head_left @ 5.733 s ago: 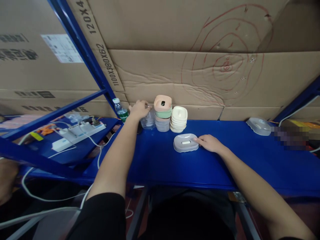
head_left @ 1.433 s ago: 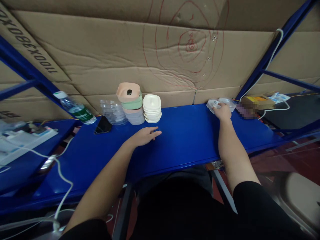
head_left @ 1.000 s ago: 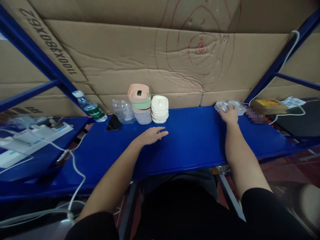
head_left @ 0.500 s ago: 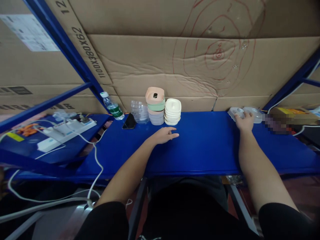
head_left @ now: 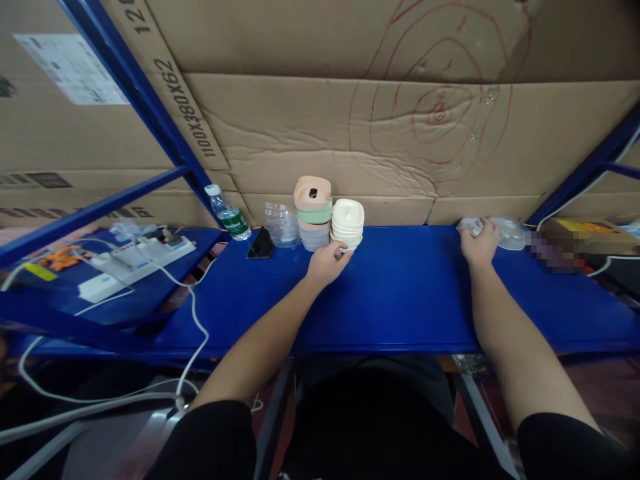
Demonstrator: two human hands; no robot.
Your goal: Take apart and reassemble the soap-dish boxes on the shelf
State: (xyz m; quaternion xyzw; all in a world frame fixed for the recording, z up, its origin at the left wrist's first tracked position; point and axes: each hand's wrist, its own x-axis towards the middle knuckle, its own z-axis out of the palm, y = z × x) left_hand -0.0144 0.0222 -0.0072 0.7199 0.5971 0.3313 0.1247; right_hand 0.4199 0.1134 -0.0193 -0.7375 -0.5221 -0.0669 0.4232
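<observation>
The left hand (head_left: 327,261) pinches the base of the stack of cream square plastic lids (head_left: 348,223), beside the taller peach, green and grey stack (head_left: 314,213). At far right, the right hand (head_left: 479,243) curls over a translucent container (head_left: 470,225), its fingertips' hold unclear.

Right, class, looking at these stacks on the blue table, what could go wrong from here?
The left hand is at the foot of the cream stack: a tug there might topple it. The taller peach-topped stack stands close beside it and could be knocked too.
</observation>
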